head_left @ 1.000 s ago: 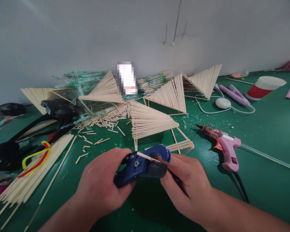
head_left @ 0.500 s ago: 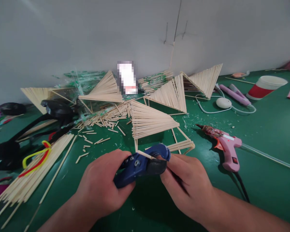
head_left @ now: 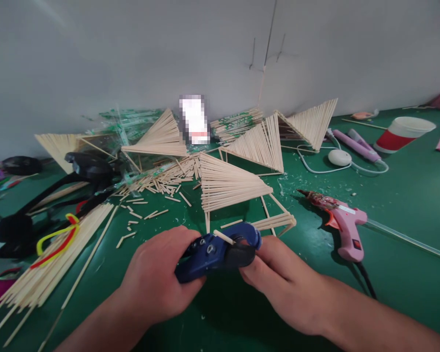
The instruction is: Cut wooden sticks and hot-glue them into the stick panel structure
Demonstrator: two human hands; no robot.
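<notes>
My left hand is wrapped round the handles of a blue hand cutter, held above the table with its curved jaw to the right. A short piece of thin wooden stick pokes out of the jaws at an upward slant. My right hand is closed in a pinch on that stick, right against the jaw tips; its fingertips are partly hidden behind the cutter. Just beyond both hands stands a frame of glued sticks, fanned into a twisted surface.
A pink hot glue gun lies at right, its cord running toward me. Long sticks lie at left beside a black strapped object. Behind are cut stick pieces, more fan-shaped frames, a blurred phone-like screen and a paper cup.
My right hand has shifted slightly at the jaws, and the dark gap beneath its fingers has closed up. The cutter sits slightly lower and farther right in view.
</notes>
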